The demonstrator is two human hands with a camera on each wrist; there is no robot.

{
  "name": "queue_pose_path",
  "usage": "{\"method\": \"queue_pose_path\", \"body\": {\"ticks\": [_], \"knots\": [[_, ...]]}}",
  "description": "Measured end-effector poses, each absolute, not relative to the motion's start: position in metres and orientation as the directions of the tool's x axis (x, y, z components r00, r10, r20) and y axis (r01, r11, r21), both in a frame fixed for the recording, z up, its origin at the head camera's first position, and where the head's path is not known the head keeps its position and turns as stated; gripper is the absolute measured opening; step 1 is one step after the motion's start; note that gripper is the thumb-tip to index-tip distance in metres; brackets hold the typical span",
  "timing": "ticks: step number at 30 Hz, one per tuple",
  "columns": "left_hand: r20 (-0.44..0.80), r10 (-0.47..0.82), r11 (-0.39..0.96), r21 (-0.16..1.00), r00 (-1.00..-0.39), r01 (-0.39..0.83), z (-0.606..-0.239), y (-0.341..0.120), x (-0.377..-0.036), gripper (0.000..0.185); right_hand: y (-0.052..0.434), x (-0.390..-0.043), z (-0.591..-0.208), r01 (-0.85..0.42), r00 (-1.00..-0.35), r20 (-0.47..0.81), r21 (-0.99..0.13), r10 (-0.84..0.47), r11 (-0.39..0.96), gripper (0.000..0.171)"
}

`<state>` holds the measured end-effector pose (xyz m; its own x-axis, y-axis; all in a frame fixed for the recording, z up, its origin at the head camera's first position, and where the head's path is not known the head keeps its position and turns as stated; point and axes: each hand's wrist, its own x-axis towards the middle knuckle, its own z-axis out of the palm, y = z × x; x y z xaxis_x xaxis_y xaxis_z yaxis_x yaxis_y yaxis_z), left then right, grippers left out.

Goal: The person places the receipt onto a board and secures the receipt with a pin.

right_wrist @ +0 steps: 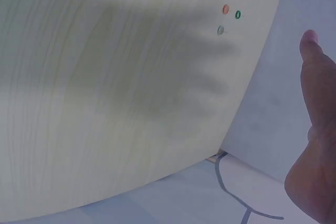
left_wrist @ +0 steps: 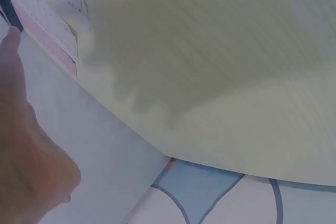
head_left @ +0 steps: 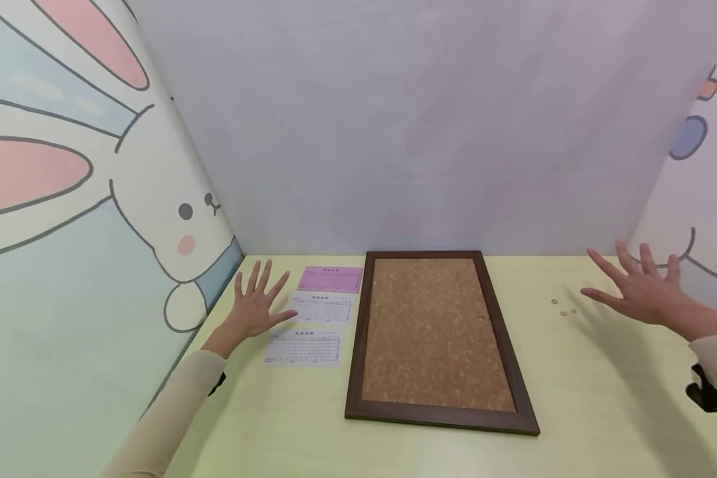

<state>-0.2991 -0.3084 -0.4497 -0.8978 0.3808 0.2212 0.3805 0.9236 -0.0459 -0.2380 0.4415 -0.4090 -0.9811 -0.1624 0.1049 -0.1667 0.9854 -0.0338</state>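
Observation:
My left hand (head_left: 253, 311) is raised over the table with fingers spread, holding nothing. Its thumb overlaps a white printed form (head_left: 325, 310) in the head view. Behind that form lies a pink one (head_left: 330, 279), and nearer me is a second white form (head_left: 305, 348). On the right, my right hand (head_left: 651, 295) hovers with spread fingers and holds nothing. Left of it on the table lie three small round pieces, one orange (right_wrist: 226, 9), one green (right_wrist: 238, 14) and one greyish (right_wrist: 220, 30). Between the hands lies a cork board (head_left: 436, 338) in a dark brown frame.
The pale wood table (head_left: 263, 425) meets a plain light wall (head_left: 394, 133) at the back. A side wall with a cartoon rabbit (head_left: 155, 192) stands at the left, and another painted wall (head_left: 681, 192) at the right. Hand shadows fall on the tabletop.

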Motion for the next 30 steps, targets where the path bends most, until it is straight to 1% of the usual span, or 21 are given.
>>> {"method": "queue_pose_path", "body": {"ticks": [3, 9, 12, 20, 27, 30], "knots": [[0.204, 0.370, 0.928, -0.038, -0.906, 0.371, -0.448, -0.310, -0.299, 0.095, 0.434, -0.238, -0.409, -0.180, -0.980, 0.098, -0.072, -0.172, 0.981, 0.098], [0.183, 0.362, 0.930, -0.012, -0.914, 0.366, -0.445, -0.308, -0.297, 0.095, 0.426, -0.237, -0.410, -0.210, -0.973, 0.112, -0.084, -0.200, 0.974, 0.098], [0.179, 0.363, 0.929, 0.000, -0.914, 0.369, -0.445, -0.306, -0.297, 0.095, 0.425, -0.236, -0.410, -0.232, -0.968, 0.126, -0.119, -0.217, 0.965, 0.098], [0.194, 0.358, 0.927, 0.038, -0.913, 0.372, -0.442, -0.303, -0.297, 0.095, 0.417, -0.231, -0.422, -0.309, -0.943, 0.214, -0.287, -0.254, 0.907, 0.098], [0.195, 0.342, 0.926, 0.096, -0.919, 0.365, -0.437, -0.295, -0.303, 0.097, 0.406, -0.237, -0.422, -0.334, -0.941, 0.221, -0.483, -0.256, 0.809, 0.104], [0.174, 0.325, 0.928, 0.132, -0.930, 0.349, -0.434, -0.289, -0.306, 0.098, 0.402, -0.239, -0.416, -0.330, -0.944, 0.207, -0.539, -0.258, 0.775, 0.107]]}}
